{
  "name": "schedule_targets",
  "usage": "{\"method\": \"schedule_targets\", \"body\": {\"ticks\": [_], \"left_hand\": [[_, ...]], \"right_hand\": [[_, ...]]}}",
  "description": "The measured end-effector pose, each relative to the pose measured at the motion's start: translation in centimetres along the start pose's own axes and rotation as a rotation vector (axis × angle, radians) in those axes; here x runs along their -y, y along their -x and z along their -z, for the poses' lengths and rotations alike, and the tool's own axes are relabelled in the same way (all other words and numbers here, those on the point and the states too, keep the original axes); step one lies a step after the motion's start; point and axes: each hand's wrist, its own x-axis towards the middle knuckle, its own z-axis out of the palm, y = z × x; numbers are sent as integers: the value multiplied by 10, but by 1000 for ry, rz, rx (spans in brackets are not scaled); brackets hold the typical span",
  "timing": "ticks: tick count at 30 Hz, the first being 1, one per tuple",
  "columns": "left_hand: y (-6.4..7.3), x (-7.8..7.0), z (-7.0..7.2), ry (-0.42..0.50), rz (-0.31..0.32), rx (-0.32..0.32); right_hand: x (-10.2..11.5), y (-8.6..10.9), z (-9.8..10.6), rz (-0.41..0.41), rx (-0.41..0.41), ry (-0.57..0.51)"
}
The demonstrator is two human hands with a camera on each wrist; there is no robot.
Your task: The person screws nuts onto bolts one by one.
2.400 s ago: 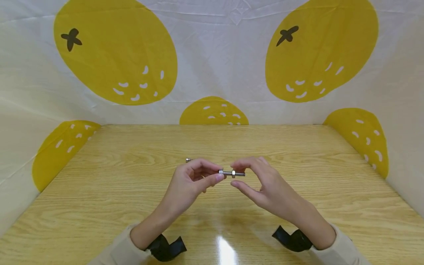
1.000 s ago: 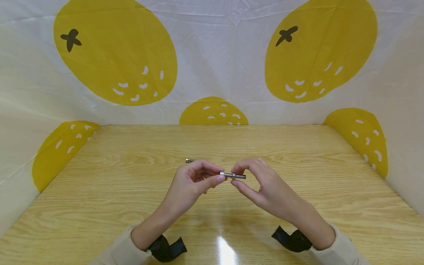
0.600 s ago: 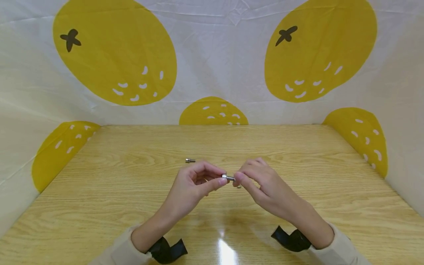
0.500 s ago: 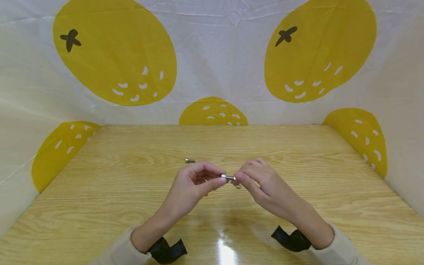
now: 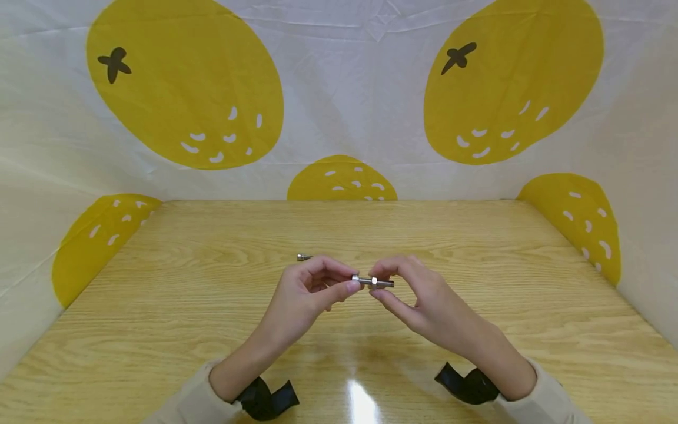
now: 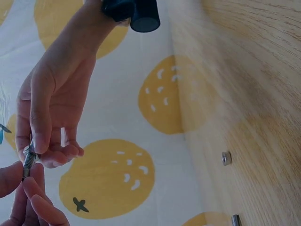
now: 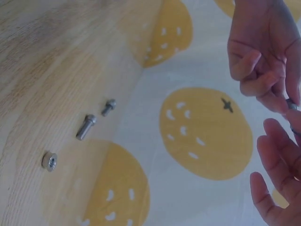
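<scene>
Over the table's middle, my left hand (image 5: 302, 297) pinches a socket-head bolt (image 5: 388, 284) by its head, between thumb and index finger. The shank lies level, its free end to the right. A hex nut (image 5: 374, 282) sits partway along the thread, a stretch of thread bare on each side. My right hand (image 5: 424, 294) pinches that nut with thumb and index fingertips. In the left wrist view, the right thumb lies against the nut, and the bolt (image 6: 28, 162) runs down to the left fingers (image 6: 35, 188). The right wrist view shows only a bit of the bolt.
On the wooden table (image 5: 212, 330) lies another bolt (image 5: 301, 257), partly hidden by the left hand. In the right wrist view there are two loose bolts, a longer (image 7: 86, 127) and a shorter (image 7: 108, 107), and a loose nut (image 7: 49, 161). White cloth (image 5: 355, 88) with yellow fruit print encloses the back and sides.
At first the right fingertips stood apart around the nut; they then closed on it, rolled over with the thumb upward, and have turned back. The left hand keeps its pinch, with the bolt slightly lower.
</scene>
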Motion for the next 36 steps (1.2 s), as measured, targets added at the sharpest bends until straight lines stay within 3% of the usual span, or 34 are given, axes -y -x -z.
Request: {"method": "schedule_targets", "body": {"ticks": [5,13,22,30,36], "left_hand": [[1,-1,0,-9,2,0],[1,-1,-2,3,-5,12],[1,0,0,-6,0,-1],[0,0,0,8,3,0],[0,0,-1,-1,2,8]], "right_hand": [[0,1,0,-5,-17,27],[1,1,1,-75,21,16],[2,2,2,-135,12,38],[2,-2,-1,14,-37,18],[2,-1,-1,3,-49,43]]}}
